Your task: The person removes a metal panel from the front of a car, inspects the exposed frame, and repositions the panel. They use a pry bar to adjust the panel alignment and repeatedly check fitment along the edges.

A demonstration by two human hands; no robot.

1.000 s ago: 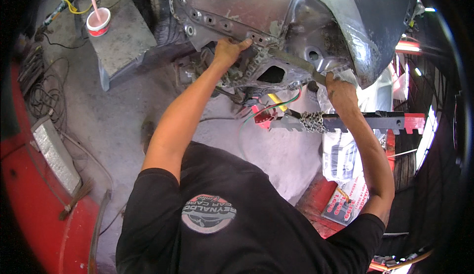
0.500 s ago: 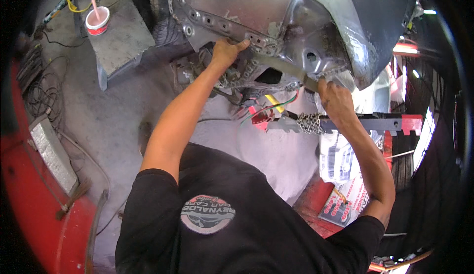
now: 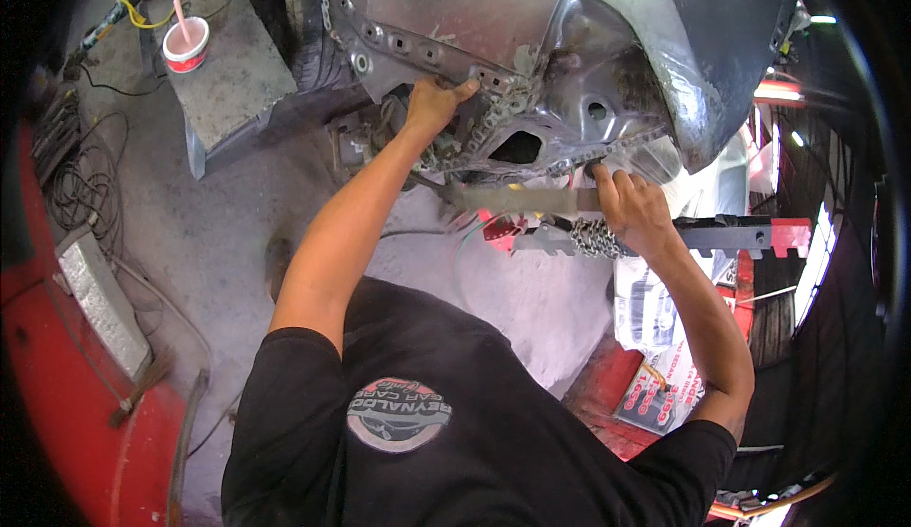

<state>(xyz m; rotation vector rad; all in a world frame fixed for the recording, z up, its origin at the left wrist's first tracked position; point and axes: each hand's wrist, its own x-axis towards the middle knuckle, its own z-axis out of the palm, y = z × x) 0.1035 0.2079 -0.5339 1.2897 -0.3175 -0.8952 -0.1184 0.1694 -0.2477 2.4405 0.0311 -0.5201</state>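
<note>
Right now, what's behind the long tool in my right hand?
Around the blurred tool, a red piece, a chain and the pale floor show behind it. Whatever sits directly behind it or your right hand is covered, so I can't tell.

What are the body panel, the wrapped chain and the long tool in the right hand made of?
Body panel: metal, probably steel; grey, patchy sheen. Chain: metal, likely steel; glinting interlocked links. Long tool: dull, greenish-grey, perhaps metal or wood; blur leaves it open.
</note>
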